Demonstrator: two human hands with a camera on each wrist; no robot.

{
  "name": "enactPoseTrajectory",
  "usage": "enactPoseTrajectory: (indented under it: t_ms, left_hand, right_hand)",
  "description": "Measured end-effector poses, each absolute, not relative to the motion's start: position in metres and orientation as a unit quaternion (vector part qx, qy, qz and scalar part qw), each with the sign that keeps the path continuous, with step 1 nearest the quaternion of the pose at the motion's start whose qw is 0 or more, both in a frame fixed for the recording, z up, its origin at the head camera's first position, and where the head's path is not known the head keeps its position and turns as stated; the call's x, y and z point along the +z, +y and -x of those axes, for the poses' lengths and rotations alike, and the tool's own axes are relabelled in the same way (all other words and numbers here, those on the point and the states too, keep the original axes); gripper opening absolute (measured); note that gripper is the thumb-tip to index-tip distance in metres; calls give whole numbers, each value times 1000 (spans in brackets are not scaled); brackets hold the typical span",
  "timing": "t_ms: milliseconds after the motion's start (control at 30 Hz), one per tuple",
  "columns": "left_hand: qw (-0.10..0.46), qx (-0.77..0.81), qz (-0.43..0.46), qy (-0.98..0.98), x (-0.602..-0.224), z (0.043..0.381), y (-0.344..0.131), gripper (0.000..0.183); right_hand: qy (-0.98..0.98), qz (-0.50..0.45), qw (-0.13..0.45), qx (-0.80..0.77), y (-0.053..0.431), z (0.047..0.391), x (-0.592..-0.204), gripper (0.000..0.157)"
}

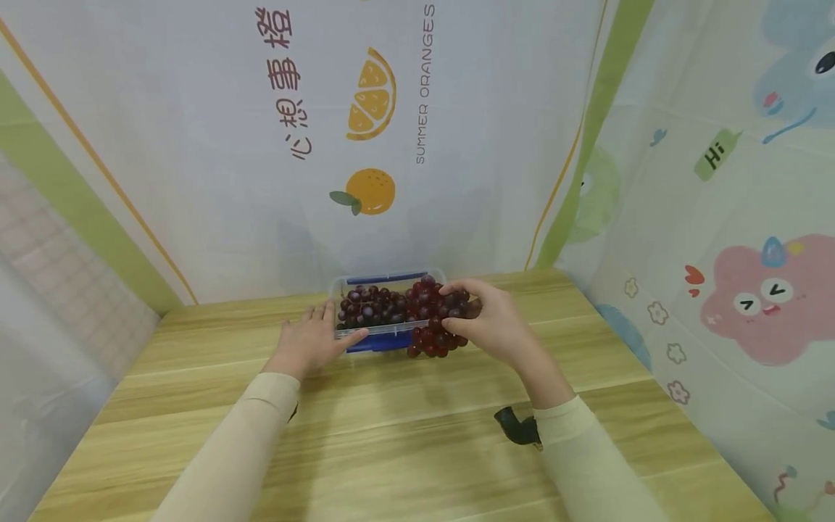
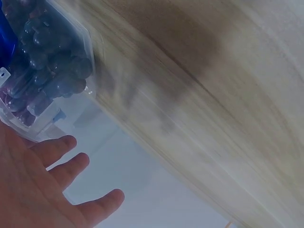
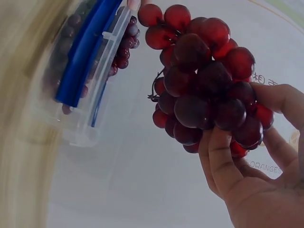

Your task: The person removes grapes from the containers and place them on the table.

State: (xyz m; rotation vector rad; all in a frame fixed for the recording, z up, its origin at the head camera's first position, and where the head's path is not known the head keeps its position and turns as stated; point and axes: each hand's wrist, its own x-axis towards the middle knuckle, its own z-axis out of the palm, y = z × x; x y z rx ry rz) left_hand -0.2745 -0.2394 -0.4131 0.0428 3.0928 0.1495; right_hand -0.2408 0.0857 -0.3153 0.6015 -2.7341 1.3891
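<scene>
My right hand grips a bunch of red grapes, thumb on one side and fingers curled on the other. In the head view this bunch overlaps the right end of a clear plastic container with blue clips. Darker grapes fill the container's left part, and a reddish cluster lies at its right end. My left hand rests against the container's left end, its fingers spread and fairly straight in the left wrist view.
The container stands at the back of a wooden table, close to a white printed curtain. A dark curved object shows beside my right sleeve. Another printed sheet hangs along the right side.
</scene>
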Motion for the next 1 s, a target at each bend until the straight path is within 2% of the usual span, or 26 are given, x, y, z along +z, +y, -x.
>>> enactPoseTrajectory:
  t_ms: [367,500,767,1000]
  left_hand:
    - [36,61,-6,998,-416,276,-240,120]
    - [40,64,-3,997,-413,275,-240,120]
    - [41,59,-5,997,-414,277,-241,122]
    - [42,59,-7,997,-414,277,-241,122]
  right_hand:
    - [-856,-179,-15,484,91,223,-332,40]
    - [-852,-163,0,497,96,225,-338,41]
    - [-855,-129,22,502,119,249,-344,41]
    - [-888,-102,50,446,130,285,-342,41]
